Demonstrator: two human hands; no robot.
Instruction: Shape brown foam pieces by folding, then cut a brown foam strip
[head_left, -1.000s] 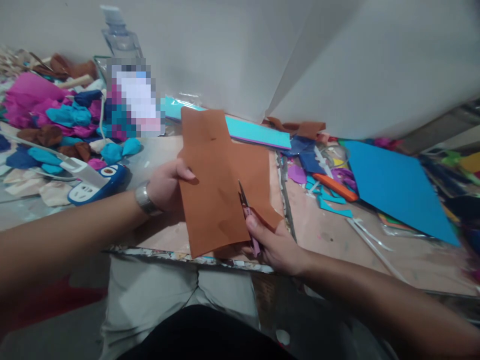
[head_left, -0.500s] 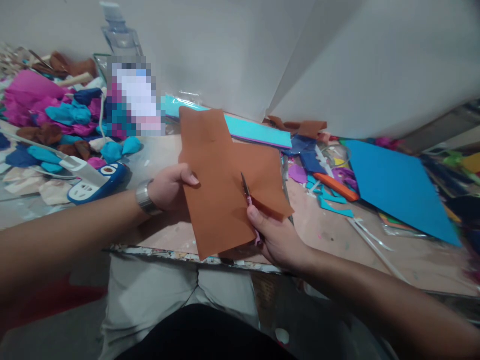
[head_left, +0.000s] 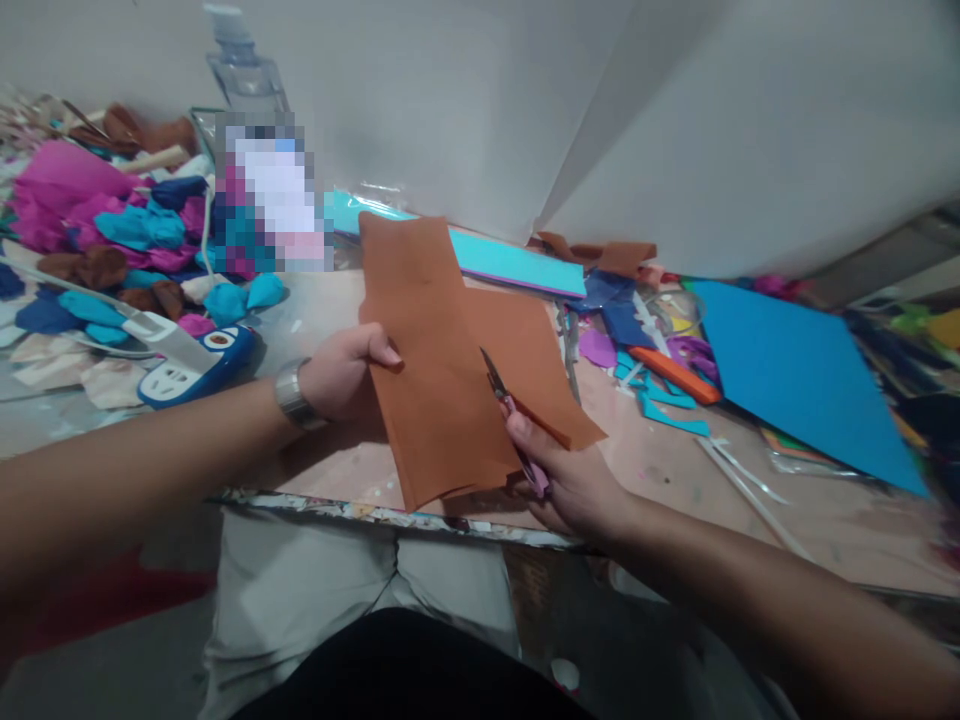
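Observation:
A large brown sheet (head_left: pixel 431 370), partly cut lengthwise, hangs over the near part of the table. My left hand (head_left: pixel 352 365), with a metal watch on its wrist, pinches the sheet's left edge, thumb on top. Scissors with pink handles (head_left: pixel 534 470) are gripped in my right hand (head_left: pixel 574 480); their dark blades point up and left within the cut. The brown part right of the blades (head_left: pixel 525 340) reaches past my right thumb.
Crumpled coloured paper (head_left: pixel 142 225), a blue and white power strip (head_left: pixel 199 365) and a clear bottle (head_left: pixel 244 75) are at the left. Rightward lie an orange cutter (head_left: pixel 675 374), scraps and a blue sheet (head_left: pixel 806 370). A turquoise strip (head_left: pixel 517 262) lies behind.
My right hand and the scissors have shifted slightly right and turned, showing more of the pink handles. The brown sheet's lower edge has lifted slightly, and its right flap has moved.

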